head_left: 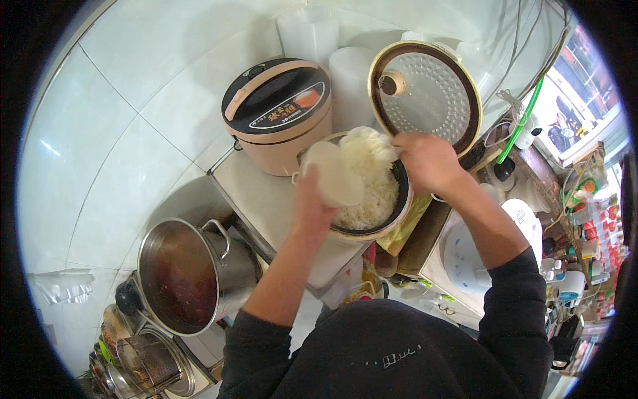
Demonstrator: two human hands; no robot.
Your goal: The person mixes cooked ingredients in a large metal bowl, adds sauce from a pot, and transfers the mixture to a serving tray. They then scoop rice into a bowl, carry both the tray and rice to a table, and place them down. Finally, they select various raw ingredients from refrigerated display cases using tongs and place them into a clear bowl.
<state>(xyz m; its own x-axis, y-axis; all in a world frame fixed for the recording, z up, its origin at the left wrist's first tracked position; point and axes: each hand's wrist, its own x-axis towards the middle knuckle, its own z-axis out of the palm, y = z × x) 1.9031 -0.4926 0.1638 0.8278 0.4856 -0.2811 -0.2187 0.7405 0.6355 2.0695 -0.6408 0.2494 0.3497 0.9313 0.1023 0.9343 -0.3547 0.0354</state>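
In my left hand is a pale white bowl, tilted over the left side of an open rice cooker. Cooked white rice lies inside its dark inner pot. My right hand is closed round the handle of a rice paddle, mostly hidden by my fingers and the rice. A heap of rice sits on the paddle, close to the bowl's rim and above the pot. Behind my right hand the cooker's round lid stands raised. How much rice the bowl holds is hidden.
A closed pink-and-black rice cooker stands behind on the pale counter. At left is a tall steel pot of reddish-brown liquid. Strainers lie at lower left. White containers stand by the wall; cables hang at right.
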